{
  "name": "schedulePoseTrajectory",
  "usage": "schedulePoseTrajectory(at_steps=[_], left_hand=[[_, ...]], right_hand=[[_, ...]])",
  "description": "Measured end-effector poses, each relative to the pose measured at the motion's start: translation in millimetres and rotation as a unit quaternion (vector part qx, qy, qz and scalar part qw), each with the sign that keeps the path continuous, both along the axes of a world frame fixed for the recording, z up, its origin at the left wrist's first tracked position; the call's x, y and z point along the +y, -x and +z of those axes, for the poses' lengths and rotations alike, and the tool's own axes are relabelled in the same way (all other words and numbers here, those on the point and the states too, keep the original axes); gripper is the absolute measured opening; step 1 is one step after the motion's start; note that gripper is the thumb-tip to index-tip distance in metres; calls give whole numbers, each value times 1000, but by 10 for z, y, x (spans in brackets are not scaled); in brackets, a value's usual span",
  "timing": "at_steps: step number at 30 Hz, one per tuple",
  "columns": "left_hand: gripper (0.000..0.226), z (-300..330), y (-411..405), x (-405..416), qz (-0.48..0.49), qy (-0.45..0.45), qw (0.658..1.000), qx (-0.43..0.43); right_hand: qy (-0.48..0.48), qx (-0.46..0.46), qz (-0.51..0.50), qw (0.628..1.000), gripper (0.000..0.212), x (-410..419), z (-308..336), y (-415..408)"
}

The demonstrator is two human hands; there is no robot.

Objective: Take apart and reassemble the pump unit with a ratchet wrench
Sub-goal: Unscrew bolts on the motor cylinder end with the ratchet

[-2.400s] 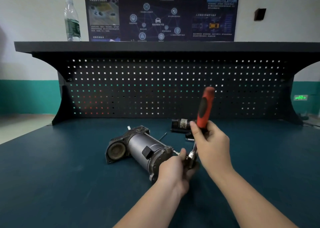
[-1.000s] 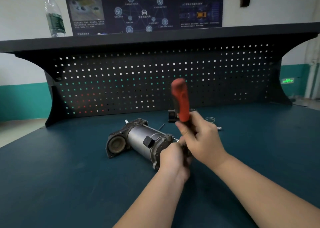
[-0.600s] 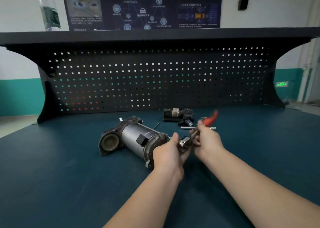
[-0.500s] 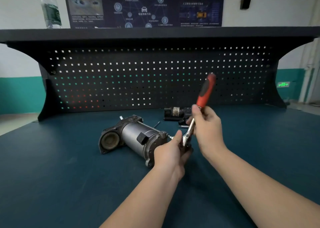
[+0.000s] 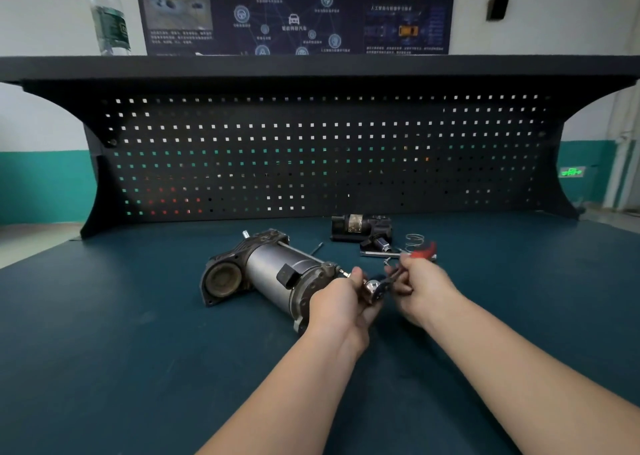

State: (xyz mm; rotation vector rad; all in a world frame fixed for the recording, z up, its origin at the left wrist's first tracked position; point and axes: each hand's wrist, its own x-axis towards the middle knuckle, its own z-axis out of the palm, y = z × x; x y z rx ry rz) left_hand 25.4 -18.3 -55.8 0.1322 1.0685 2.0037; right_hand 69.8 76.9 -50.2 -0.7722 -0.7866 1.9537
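Swung down from upright, the ratchet wrench, gripped by the right hand, works a fastener on the pump unit; left hand clasps the wrench head.

The right hand hides most of the ratchet wrench, and its red handle is a blur. The left hand covers the pump unit's near end. The picture's top edge cuts off the bottle and poster.
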Motion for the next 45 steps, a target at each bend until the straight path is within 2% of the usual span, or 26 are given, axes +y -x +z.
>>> schedulePoseTrajectory(at_steps=[2, 3, 5, 7, 9, 11, 12, 13, 14, 16, 18, 19, 21, 23, 25, 28, 30, 31, 32, 33, 35, 38, 40, 41, 43, 45], left_hand=[[19, 5, 5, -3, 4, -5, 1000, -7], [20, 6, 2, -6, 7, -4, 1000, -6], [22, -4, -9, -6, 8, 6, 1000, 8], [21, -5, -26, -9, -2, 5, 1000, 14], [10, 2, -34, -28, -22, -9, 1000, 14], [17, 8, -27, -48, -40, -15, 999, 20], [19, 4, -18, -50, -36, -13, 999, 21], [17, 5, -12, -54, -30, -7, 999, 20], [14, 1, -6, -44, -21, 1, 1000, 15], [12, -1, 1, -18, -4, 14, 1000, 10], [13, -4, 6, 2, 4, 22, 1000, 12], [14, 0, 2, -2, 2, 21, 1000, 15], [19, -5, -3, -15, -3, 27, 999, 21], [18, -22, 6, -15, 0, 35, 999, 25], [15, -27, 2, -20, -4, 25, 999, 22], [14, 9, -69, -46, -36, -26, 999, 18], [29, 25, -73, -57, -38, -89, 995, 6], [33, 23, -61, -61, -38, -94, 995, 11], [31, 20, -49, -66, -40, -77, 996, 15], [25, 15, -34, -67, -42, -49, 998, 21], [14, -1, 13, -52, -30, 3, 999, 30], [10, -19, 35, -20, -7, 38, 999, 34], [8, -20, 18, -27, -5, 42, 999, 32], [11, -14, 8, -32, -5, 40, 999, 30], [20, -21, 4, -20, 0, 37, 999, 26], [24, -4, -6, -23, -5, 29, 999, 24]], right_hand=[[39, 27, 15, 999, 28, -37, -19, 23], [-16, 19, 3, 1000, 27, -64, -4, 30], [-231, -15, -55, 971, 23, -136, 77, 1], [-473, -55, -84, 875, 19, -226, 154, -76], [-654, -64, -80, 749, 12, -318, 165, -133], [-758, -74, -87, 642, 7, -396, 127, -141], [-770, -77, -90, 627, 9, -412, 104, -130], [-754, -80, -95, 645, 11, -406, 95, -121], [-713, -85, -108, 688, 13, -378, 100, -113], [-574, -109, -124, 802, 18, -265, 113, -89], [-310, -75, -61, 946, 24, -110, 117, -66], [-171, -33, -9, 985, 25, -56, 107, -61], [-49, -3, 31, 998, 25, -6, 68, -39], [-157, -41, 5, 987, 23, -32, 62, -29], [-392, -93, -68, 913, 20, -126, 113, -56], [-695, -73, -99, 708, 10, -313, 141, -132], [-807, -66, -109, 576, 9, -409, 85, -128], [-820, -66, -111, 557, 13, -424, 62, -117], [-805, -70, -112, 578, 16, -422, 53, -109], [-767, -74, -116, 627, 16, -401, 61, -105], [-631, -98, -131, 758, 18, -312, 75, -86], [-243, -96, -66, 963, 25, -77, 50, -29], [-32, -29, 13, 999, 26, -1, -14, -5], [-7, -21, 29, 999, 27, 9, -35, 7], [-81, -38, 14, 996, 26, -17, -11, 16], [-266, -57, -53, 961, 24, -99, 72, -4]])
